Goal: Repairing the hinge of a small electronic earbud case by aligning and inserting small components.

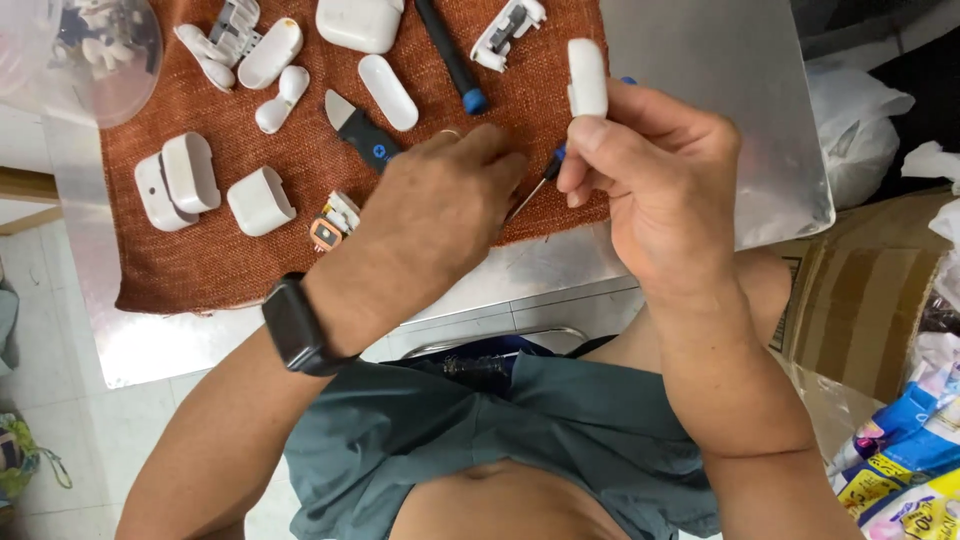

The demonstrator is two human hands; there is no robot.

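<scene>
My right hand [660,190] is shut on a white earbud-case shell [587,75], held upright above the rust-brown cloth [220,270]. The same hand also grips a thin screwdriver [535,190] with a blue handle, its tip pointing down-left. My left hand [440,215], with a black watch [295,328] on its wrist, is curled with its fingertips at the screwdriver's tip. Its palm faces away, so I cannot tell whether it pinches anything.
On the cloth lie several white case shells [260,200], a whole white case [360,22], a blue pry tool [358,130], a black screwdriver [452,55] and a small orange part [325,233]. A clear bowl [85,50] sits at the far left. A cardboard box [860,290] stands beside the metal table [720,100].
</scene>
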